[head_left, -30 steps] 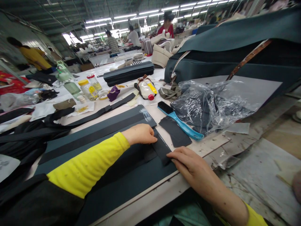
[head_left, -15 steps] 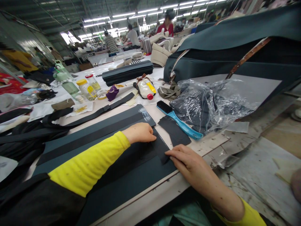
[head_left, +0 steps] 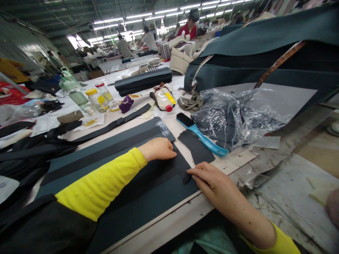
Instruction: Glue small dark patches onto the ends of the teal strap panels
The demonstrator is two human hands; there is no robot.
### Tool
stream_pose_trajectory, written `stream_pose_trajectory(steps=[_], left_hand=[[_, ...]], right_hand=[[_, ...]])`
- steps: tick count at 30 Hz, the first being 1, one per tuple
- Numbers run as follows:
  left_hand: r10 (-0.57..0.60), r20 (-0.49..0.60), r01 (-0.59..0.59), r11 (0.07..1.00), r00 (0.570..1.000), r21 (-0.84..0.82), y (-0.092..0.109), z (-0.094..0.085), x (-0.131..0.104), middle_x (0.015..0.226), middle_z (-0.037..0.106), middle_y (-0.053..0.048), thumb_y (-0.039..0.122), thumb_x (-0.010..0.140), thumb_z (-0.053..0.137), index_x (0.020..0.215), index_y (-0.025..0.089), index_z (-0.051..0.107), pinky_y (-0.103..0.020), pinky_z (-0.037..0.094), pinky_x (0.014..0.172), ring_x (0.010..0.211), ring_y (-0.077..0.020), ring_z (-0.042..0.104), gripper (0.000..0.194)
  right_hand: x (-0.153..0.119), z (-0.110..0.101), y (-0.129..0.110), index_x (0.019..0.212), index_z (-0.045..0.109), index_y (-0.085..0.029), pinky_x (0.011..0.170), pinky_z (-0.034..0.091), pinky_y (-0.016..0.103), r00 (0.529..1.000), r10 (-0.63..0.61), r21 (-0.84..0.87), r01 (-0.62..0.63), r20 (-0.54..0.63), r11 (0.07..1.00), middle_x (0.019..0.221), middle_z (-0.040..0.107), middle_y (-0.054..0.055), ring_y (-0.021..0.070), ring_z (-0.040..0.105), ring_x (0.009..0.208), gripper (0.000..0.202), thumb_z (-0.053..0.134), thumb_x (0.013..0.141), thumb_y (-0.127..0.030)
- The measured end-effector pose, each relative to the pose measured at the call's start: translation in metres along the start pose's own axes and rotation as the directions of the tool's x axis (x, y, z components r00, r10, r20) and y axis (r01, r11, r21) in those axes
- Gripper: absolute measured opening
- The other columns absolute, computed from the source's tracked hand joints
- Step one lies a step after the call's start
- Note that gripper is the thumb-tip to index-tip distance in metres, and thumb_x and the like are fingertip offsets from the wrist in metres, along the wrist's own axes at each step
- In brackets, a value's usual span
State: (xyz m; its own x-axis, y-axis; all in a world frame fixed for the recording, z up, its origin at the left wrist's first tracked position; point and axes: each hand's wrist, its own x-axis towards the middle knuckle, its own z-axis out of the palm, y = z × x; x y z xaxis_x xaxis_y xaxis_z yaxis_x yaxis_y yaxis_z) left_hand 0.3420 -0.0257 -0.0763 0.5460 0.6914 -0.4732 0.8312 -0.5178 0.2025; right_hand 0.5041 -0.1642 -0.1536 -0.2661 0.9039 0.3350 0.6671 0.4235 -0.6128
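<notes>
Dark green panels point(head_left: 148, 208) lie on the table, with a small black piece point(head_left: 181, 163) over their right end. My left hand point(head_left: 159, 148) has its fingers curled together at the upper edge of that black piece. At its right corner, my right hand point(head_left: 212, 180) pinches the edge between thumb and fingertips. Just above the right hand rests another black piece point(head_left: 196, 146), partly under a blue-handled brush point(head_left: 209, 144). White smears mark the end of the upper green panel point(head_left: 106, 150).
Crumpled clear plastic point(head_left: 238, 116) and a big stack of dark green material point(head_left: 265, 53) stand at the right. Jars point(head_left: 97, 100), a red-capped bottle point(head_left: 164, 98) and a dark stack point(head_left: 144, 81) sit farther back. Black straps point(head_left: 63, 135) lie left. People stand in the background.
Both hands have stayed almost still on the black piece. The black piece's right part has shifted very slightly. In the background, the person in red has moved a little.
</notes>
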Motion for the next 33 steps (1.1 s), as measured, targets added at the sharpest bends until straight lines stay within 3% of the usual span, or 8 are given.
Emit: stream_pose_trajectory(steps=[7,13,19,23,25,28,30,33], left_hand=[[-0.009,-0.008,0.009,0.999,1.000,0.052,0.001,0.002,0.001,0.057,0.059,-0.001,0.042,0.076,0.047,0.061,0.019,0.062,-0.025,0.032,0.049,0.054,-0.0145,0.051,0.031],[-0.045,-0.080,0.058,0.985,0.996,0.162,0.001,0.005,0.000,0.069,0.064,-0.009,0.051,0.076,0.049,0.069,0.018,0.067,-0.029,0.039,0.056,0.068,-0.0237,0.060,0.038],[-0.090,-0.204,0.137,0.964,0.975,0.227,0.002,0.004,-0.016,0.081,0.066,-0.015,0.048,0.078,0.052,0.078,0.015,0.068,-0.034,0.045,0.068,0.085,-0.0297,0.062,0.037],[-0.103,-0.271,0.165,0.962,0.957,0.218,-0.007,-0.009,-0.037,0.077,0.065,-0.011,0.048,0.082,0.047,0.074,0.017,0.066,-0.031,0.043,0.064,0.079,-0.0260,0.061,0.037],[-0.081,-0.273,0.129,0.978,0.958,0.162,-0.016,-0.019,-0.049,0.072,0.063,-0.007,0.050,0.082,0.045,0.072,0.018,0.064,-0.029,0.040,0.059,0.071,-0.0220,0.058,0.039],[0.044,-0.188,-0.057,0.996,0.981,-0.065,-0.031,-0.033,-0.068,0.073,0.061,-0.001,0.045,0.078,0.054,0.077,0.017,0.062,-0.024,0.037,0.059,0.068,-0.0155,0.054,0.029],[0.133,-0.145,-0.168,0.951,0.980,-0.260,-0.041,-0.039,-0.079,0.083,0.061,0.000,0.040,0.075,0.059,0.088,0.018,0.061,-0.022,0.038,0.061,0.071,-0.0130,0.052,0.026],[0.175,-0.171,-0.235,0.865,0.970,-0.443,-0.048,-0.041,-0.092,0.093,0.059,0.000,0.040,0.077,0.058,0.106,0.020,0.057,-0.021,0.038,0.060,0.072,-0.0116,0.050,0.036]], right_hand=[[0.001,-0.001,0.000,0.103,0.059,-0.017,0.070,0.043,0.030,1.000,-0.001,-0.022,0.001,0.012,1.000,0.089,0.051,0.003,0.0160,0.049,0.081,0.022,0.043,0.090,-0.009],[0.002,-0.008,-0.008,0.103,0.063,-0.018,0.067,0.041,0.032,0.997,-0.047,-0.170,0.056,0.058,0.984,0.082,0.050,0.004,0.0180,0.048,0.076,0.019,0.051,0.091,-0.027],[0.009,-0.012,-0.015,0.092,0.066,-0.018,0.066,0.039,0.032,0.990,-0.028,-0.306,0.070,0.139,0.949,0.079,0.048,0.005,0.0187,0.047,0.075,0.014,0.053,0.089,-0.020],[0.017,-0.014,-0.023,0.091,0.065,-0.018,0.071,0.040,0.035,0.978,0.035,-0.331,0.037,0.207,0.943,0.083,0.049,0.005,0.0201,0.048,0.081,0.011,0.055,0.087,-0.017],[0.021,-0.013,-0.027,0.097,0.064,-0.018,0.073,0.041,0.037,0.971,0.059,-0.333,0.022,0.231,0.943,0.087,0.050,0.005,0.0211,0.048,0.084,0.014,0.054,0.087,-0.016],[0.026,-0.015,-0.029,0.097,0.064,-0.018,0.075,0.042,0.037,0.962,0.057,-0.323,0.035,0.268,0.946,0.086,0.051,0.005,0.0206,0.050,0.083,0.014,0.053,0.088,-0.016],[0.031,-0.022,-0.029,0.100,0.063,-0.018,0.076,0.043,0.035,0.967,0.017,-0.272,0.054,0.253,0.961,0.087,0.052,0.005,0.0196,0.051,0.086,0.017,0.050,0.090,-0.018],[0.044,-0.037,-0.029,0.112,0.057,-0.018,0.081,0.043,0.035,0.989,-0.041,-0.108,0.056,0.139,0.993,0.099,0.055,0.007,0.0193,0.052,0.093,0.025,0.044,0.092,-0.026]])
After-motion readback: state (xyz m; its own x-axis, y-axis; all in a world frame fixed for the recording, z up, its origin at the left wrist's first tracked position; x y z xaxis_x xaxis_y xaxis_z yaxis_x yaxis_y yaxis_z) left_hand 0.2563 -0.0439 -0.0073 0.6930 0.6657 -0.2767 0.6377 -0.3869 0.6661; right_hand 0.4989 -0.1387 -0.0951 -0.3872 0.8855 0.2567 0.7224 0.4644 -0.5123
